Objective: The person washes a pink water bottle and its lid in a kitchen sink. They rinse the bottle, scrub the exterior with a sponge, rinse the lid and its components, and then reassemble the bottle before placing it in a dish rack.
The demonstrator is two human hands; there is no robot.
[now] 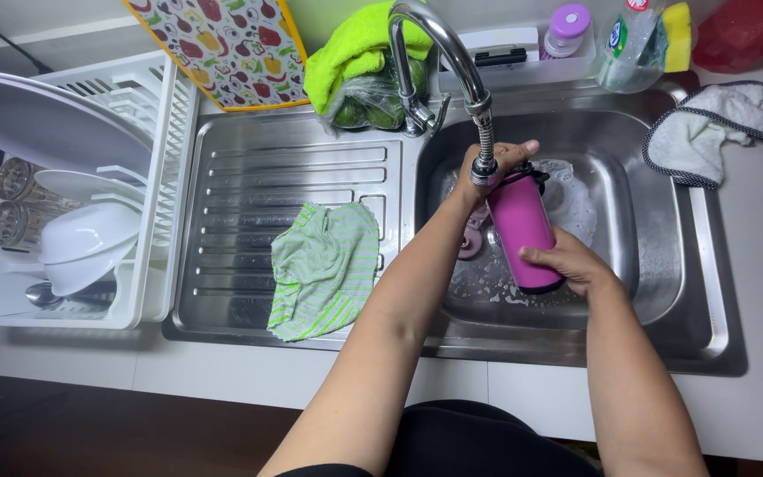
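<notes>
**Rinsing a pink bottle under the tap**

Holding the pink bottle (521, 231) tilted in the sink (655, 265), right of the frame's centre, the person grips its lower end with the right hand (571, 262), fingers wrapped around the base. The left hand (492, 163) is curled at the bottle's mouth, just beneath the faucet (452, 62) nozzle. A good rinse likely calls for keeping the mouth directly under the nozzle and the base gripped firmly, since wet metal may slip. Suds cover the basin floor. A striped green cloth (324, 269) lies on the drainboard (249, 159), left of centre; 1 white dish rack (156, 221) stands at far left
</notes>
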